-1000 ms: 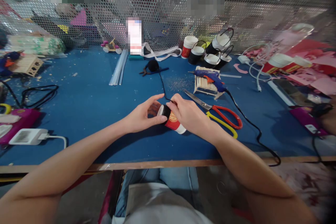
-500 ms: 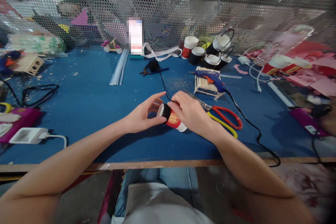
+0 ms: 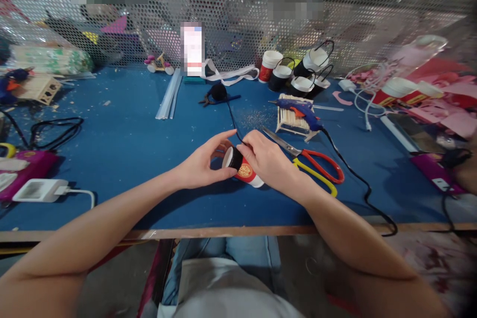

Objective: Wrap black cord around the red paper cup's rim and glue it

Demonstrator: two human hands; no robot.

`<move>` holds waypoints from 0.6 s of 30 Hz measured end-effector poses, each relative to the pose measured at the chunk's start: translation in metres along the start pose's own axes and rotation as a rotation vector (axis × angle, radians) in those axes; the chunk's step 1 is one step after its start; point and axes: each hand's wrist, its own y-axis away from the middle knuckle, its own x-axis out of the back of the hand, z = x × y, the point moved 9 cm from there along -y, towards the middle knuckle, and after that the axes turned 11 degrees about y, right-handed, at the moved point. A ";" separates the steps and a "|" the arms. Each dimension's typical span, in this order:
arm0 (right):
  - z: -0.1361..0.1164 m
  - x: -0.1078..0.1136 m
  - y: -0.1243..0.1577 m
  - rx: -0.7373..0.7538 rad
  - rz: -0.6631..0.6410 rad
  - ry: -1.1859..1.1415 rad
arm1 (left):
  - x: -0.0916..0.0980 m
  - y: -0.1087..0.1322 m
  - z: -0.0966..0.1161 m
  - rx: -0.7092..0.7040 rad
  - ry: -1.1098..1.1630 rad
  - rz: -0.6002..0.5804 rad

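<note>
A red-and-white paper cup (image 3: 246, 171) with gold print lies tilted on its side between my hands, low over the table. Black cord (image 3: 234, 157) is wrapped in a band round one end of it. My left hand (image 3: 208, 161) curves round that end, thumb on the band and fingers behind the cup. My right hand (image 3: 266, 156) bends over the cup's upper side, its thumb and fingers pinching the cord at the band. From there the cord runs up to a black ball of cord (image 3: 218, 92). My right fingertips are partly hidden.
Scissors (image 3: 298, 153) lie right of my right hand. A blue glue gun (image 3: 298, 109) rests on a stick rack (image 3: 290, 126). Behind stand several cord-wrapped cups (image 3: 280, 79); a phone (image 3: 193, 49) leans at the mesh. Glue sticks (image 3: 167, 99) and a white charger (image 3: 39, 191) lie left.
The cup has turned very slightly in my hands. My right hand has shifted a little, and more of the scissor blades shows.
</note>
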 end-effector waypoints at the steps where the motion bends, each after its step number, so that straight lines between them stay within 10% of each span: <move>1: -0.001 0.000 0.000 -0.010 -0.007 0.021 | 0.000 0.000 0.000 0.003 0.000 0.011; 18: -0.012 0.000 0.003 -0.043 -0.036 0.116 | 0.000 0.003 -0.007 0.088 0.005 0.089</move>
